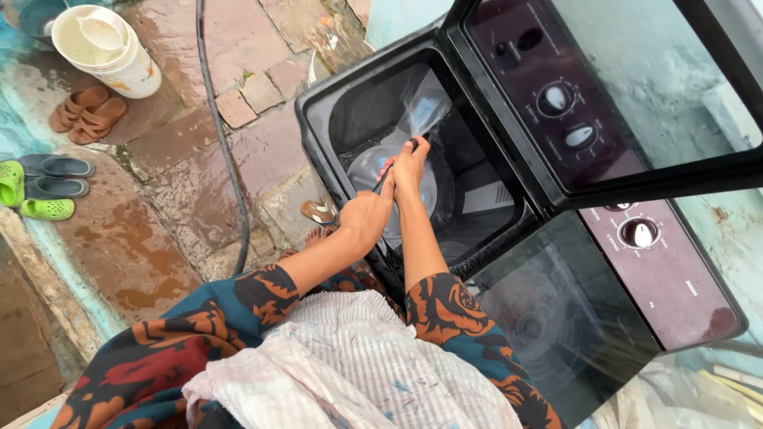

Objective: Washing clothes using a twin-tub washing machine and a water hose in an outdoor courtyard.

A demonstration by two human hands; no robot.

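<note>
Both my hands reach into the open tub of a black twin-tub washing machine [318, 135]. My right hand [410, 165] grips the end of a black hose [219, 135], and water sprays from it onto the tub's inner wall. Lower on the same hose, at the tub's rim, is my left hand [364, 218], closed around it. A round grey pulsator plate [369, 165] shows at the tub's bottom. The raised transparent lid [652, 79] stands to the right.
Control knobs [556, 98] sit on the machine's dark red panel. The second tub's closed lid [572, 318] lies nearer me. A white bucket [107, 48], brown sandals [86, 114], grey slippers [56, 176] and green clogs [24, 195] rest on wet paving. My foot [319, 211] is beside the machine.
</note>
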